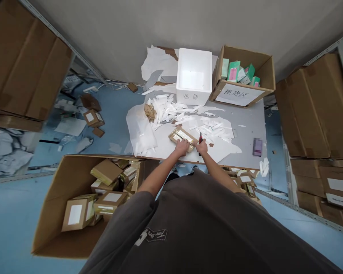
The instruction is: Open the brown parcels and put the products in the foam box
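A small cardboard box [175,134] wrapped in clear tape lies tilted on the table, close to its front edge. My left hand [182,147] grips the near left side of the box, fingers closed against it. In my right hand [201,148] is a red-and-black box cutter [200,138], its handle pointing up and away from me. That hand is at the right end of the box and touches it or nearly so. The cutter's blade is hidden from view. Torn white paper strips [217,129] lie just beyond the box.
At the table's back stand a white foam box [194,97] and a carton [240,95] holding green-and-white packages. A translucent plastic bag [141,133] and crumpled brown paper [150,112] lie to the left. Below left, a large carton [50,213] holds several taped boxes. Shelving flanks both sides.
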